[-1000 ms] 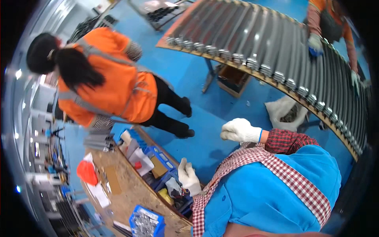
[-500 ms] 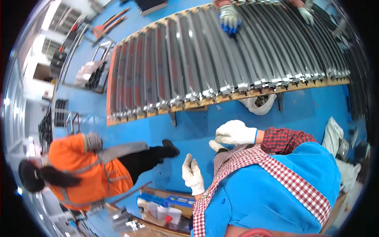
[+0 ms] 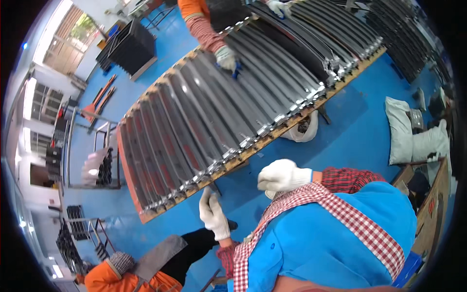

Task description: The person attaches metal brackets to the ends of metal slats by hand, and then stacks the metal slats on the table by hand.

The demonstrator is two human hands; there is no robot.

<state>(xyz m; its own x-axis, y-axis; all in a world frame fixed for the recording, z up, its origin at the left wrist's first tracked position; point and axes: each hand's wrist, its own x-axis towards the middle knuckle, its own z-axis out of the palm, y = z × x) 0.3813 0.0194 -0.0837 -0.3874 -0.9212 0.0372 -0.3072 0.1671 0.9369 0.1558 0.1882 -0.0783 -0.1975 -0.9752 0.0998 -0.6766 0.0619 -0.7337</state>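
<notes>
My left hand point(image 3: 213, 215), in a white knit glove, is raised over the blue floor. Its fingers are extended and slightly bent, with nothing between them. In front of my chest, my right hand point(image 3: 283, 176) is curled closed in a similar glove, and no object shows in it. Neither hand touches the long table ahead. Dark grey metal strips point(image 3: 209, 102) lie on it side by side, with shiny fittings at their near ends. A co-worker's gloved hand point(image 3: 226, 59) rests on the strips; another gloved hand point(image 3: 278, 8) is at their far side.
A person in an orange vest point(image 3: 163, 277) is close at my lower left. A white sack point(image 3: 304, 127) of small parts stands under the table's wooden edge point(image 3: 292, 126). White bags point(image 3: 400, 131) and a wooden crate point(image 3: 430, 199) are at right; metal rack frames point(image 3: 92, 185) stand left.
My view has turned right, and the table now appears slanted. The orange-vested person has shifted toward the lower edge. The co-worker's hand is elsewhere on the strips. My hands keep much the same pose.
</notes>
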